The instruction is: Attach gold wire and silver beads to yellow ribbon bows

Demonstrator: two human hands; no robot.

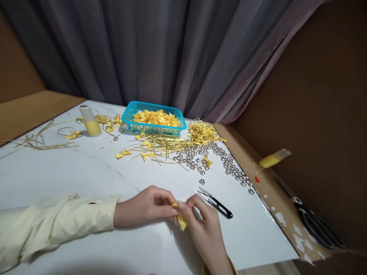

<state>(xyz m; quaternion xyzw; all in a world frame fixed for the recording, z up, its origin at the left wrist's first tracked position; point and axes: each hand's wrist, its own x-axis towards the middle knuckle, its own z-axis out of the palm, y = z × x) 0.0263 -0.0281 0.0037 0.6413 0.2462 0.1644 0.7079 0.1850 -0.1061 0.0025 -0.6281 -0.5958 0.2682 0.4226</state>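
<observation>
Close to the front of the table, both hands meet on a small yellow ribbon bow [182,220]. My left hand [151,204] pinches its left side between thumb and forefinger. From the right, my right hand [202,221] grips the same bow with thumb and fingertips, partly covering it. Just beyond the right hand lie black-handled thread snips [215,203], blades pointing up and left. A single silver heart-shaped bead [202,181] rests past the snips' tips. Whether a cord or thread runs through the bow is hidden by the fingers.
A blue basket [155,124] of yellow bows stands at the back. Gold cords [169,144], scattered silver beads [195,154] and a bow pile [202,131] lie before it. A yellow thread spool [91,124] stands left; another spool [273,158] and scissors [315,223] lie right.
</observation>
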